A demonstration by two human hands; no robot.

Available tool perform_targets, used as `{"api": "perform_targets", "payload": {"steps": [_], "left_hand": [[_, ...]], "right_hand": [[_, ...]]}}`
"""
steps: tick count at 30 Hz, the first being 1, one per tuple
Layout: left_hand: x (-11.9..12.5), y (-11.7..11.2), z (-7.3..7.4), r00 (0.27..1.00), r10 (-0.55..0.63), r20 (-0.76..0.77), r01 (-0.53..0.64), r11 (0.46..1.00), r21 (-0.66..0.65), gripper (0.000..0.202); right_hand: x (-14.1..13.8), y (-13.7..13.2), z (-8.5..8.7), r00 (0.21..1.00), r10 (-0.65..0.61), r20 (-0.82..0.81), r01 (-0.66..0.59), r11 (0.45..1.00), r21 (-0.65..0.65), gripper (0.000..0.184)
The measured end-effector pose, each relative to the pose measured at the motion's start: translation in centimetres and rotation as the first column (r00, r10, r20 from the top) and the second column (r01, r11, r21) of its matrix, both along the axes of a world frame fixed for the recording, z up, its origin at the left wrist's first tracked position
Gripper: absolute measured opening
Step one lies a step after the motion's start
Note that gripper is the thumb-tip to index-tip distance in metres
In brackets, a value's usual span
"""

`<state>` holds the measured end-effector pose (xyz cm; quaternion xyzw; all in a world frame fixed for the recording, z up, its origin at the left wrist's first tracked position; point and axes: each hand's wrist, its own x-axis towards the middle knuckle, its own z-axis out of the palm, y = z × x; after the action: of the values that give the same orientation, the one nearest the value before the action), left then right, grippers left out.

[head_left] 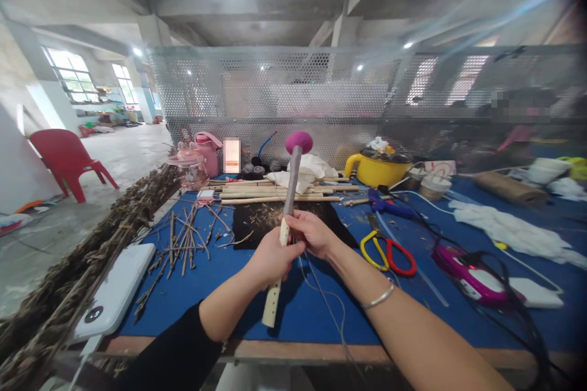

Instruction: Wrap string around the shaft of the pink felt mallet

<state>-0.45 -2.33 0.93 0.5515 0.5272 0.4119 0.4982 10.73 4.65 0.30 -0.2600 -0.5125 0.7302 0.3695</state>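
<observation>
Held up over the table is a pale wooden stick with small dark holes, its upper part wrapped in grey thread and topped by a round purple ball. My left hand is closed around the stick's middle. Just above it, my right hand pinches the stick where the grey wrapping ends. Loose grey thread trails from the hands down past the table's front edge. Beneath and behind the hands lies a black cloth with brown scraps on it.
Thin twigs lie to the left beside a white power bank. Pale sticks lie behind. Scissors, a blue glue gun and a magenta power strip are on the right, with a yellow pot farther back.
</observation>
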Motion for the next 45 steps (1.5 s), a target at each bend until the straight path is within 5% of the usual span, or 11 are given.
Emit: {"api": "perform_targets", "payload": {"steps": [3, 6, 10, 13, 16, 22, 28, 33, 37, 41, 45], "left_hand": [[-0.1, -0.2, 1.1, 0.924, -0.153, 0.351, 0.217, 0.965, -0.150, 0.032], [-0.4, -0.1, 1.3, 0.878, -0.199, 0.435, 0.296, 0.940, -0.167, 0.033], [-0.7, 0.3, 0.1, 1.000, 0.009, -0.010, -0.009, 1.000, 0.013, 0.026], [-0.6, 0.3, -0.8, 0.910, 0.237, -0.341, -0.148, 0.952, 0.267, 0.016], [-0.4, 0.3, -0.9, 0.888, 0.251, -0.385, -0.131, 0.941, 0.312, 0.015], [-0.2, 0.1, 0.1, 0.994, 0.102, -0.044, -0.097, 0.991, 0.091, 0.024], [-0.2, -0.2, 1.2, 0.944, -0.061, 0.324, 0.118, 0.980, -0.160, 0.033], [-0.3, 0.3, -0.2, 0.964, 0.229, -0.138, -0.199, 0.959, 0.203, 0.024], [-0.5, 0.5, -0.7, 0.897, 0.287, -0.337, -0.151, 0.914, 0.376, 0.020], [-0.4, 0.3, 0.4, 0.997, -0.013, 0.079, 0.008, 0.998, 0.060, 0.031], [-0.4, 0.2, 1.0, 0.886, -0.143, 0.442, 0.209, 0.972, -0.104, 0.035]], "right_hand": [[0.8, 0.4, 0.0, 0.999, 0.048, -0.003, -0.048, 0.998, -0.046, 0.035], [1.2, 0.6, -0.1, 0.997, 0.075, -0.005, -0.075, 0.997, -0.020, 0.033], [0.7, 0.5, -0.2, 0.995, 0.013, 0.097, -0.017, 0.999, 0.042, 0.032], [0.3, 0.3, -0.1, 0.988, -0.044, 0.147, 0.029, 0.994, 0.104, 0.034], [0.4, 0.1, 0.3, 0.991, -0.043, 0.129, 0.026, 0.991, 0.132, 0.033], [1.6, 0.3, 1.1, 0.993, 0.086, 0.078, -0.094, 0.989, 0.112, 0.034], [1.4, 0.0, 1.4, 0.997, 0.066, 0.041, -0.071, 0.989, 0.130, 0.029], [0.7, -0.1, 1.0, 0.997, -0.043, 0.060, 0.035, 0.991, 0.128, 0.028], [0.7, 0.2, 0.6, 0.994, -0.069, 0.081, 0.057, 0.989, 0.135, 0.027], [1.3, 0.2, 1.0, 0.999, 0.017, 0.036, -0.020, 0.994, 0.105, 0.029], [1.7, 0.2, 1.1, 0.996, 0.094, 0.010, -0.095, 0.991, 0.093, 0.030]]}}
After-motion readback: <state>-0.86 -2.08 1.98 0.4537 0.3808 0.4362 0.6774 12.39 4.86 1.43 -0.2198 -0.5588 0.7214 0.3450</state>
